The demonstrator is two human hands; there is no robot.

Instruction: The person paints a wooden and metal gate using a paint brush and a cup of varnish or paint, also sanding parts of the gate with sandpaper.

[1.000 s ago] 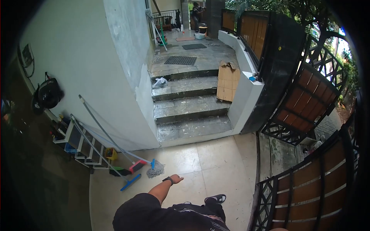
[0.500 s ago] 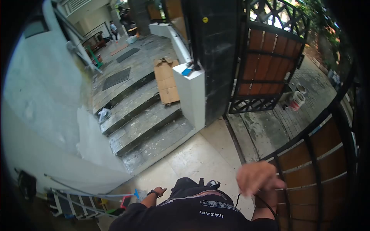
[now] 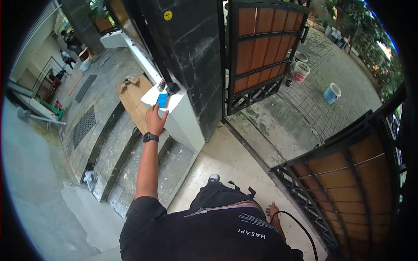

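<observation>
My left hand [image 3: 155,120], with a black watch on the wrist, reaches out over the white pillar top [image 3: 177,96]. Its fingers are spread, and the fingertips come right at a small flat blue item [image 3: 163,100] lying there. A small dark object [image 3: 173,88] sits just behind the blue item. Low at my right side hangs my right hand [image 3: 272,210], open with fingers apart and nothing in it. A black cable [image 3: 300,224] curves past that wrist.
Flattened cardboard [image 3: 136,100] leans on the stone steps [image 3: 126,167] beside the pillar. An open wood-panelled gate leaf [image 3: 265,48] stands ahead, another leaf [image 3: 344,182] to my right. Paint buckets [image 3: 332,93] stand on the paving outside. Two people [image 3: 67,58] are far off.
My left arm has stretched forward from my side to the blue item. My right hand has dropped from in front of me to my side. The view has moved closer to the pillar.
</observation>
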